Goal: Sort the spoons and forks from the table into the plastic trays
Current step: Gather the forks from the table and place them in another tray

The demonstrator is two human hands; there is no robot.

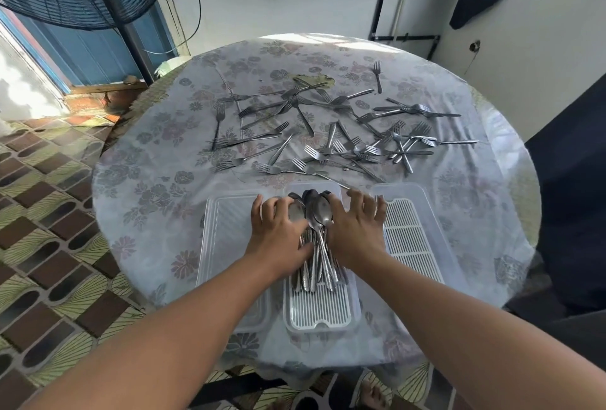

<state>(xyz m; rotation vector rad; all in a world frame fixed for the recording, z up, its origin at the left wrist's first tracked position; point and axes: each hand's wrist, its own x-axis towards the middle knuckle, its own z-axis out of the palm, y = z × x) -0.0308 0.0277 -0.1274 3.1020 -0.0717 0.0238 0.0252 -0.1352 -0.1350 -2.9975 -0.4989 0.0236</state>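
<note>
bright daylight from upper right, glare patch on far table [328,40] edge; sunlit floor [49,213] at left; soft shadows; strong wide-angle bending at edges; focus sharp.

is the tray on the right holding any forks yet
No, the right tray shows only its bare white slatted insert, while the forks lie scattered on the table beyond the trays.

Shiny metal spoons [315,213] and forks [328,134] — clear plastic trays [226,235], glossy tablecloth [147,180].
</note>
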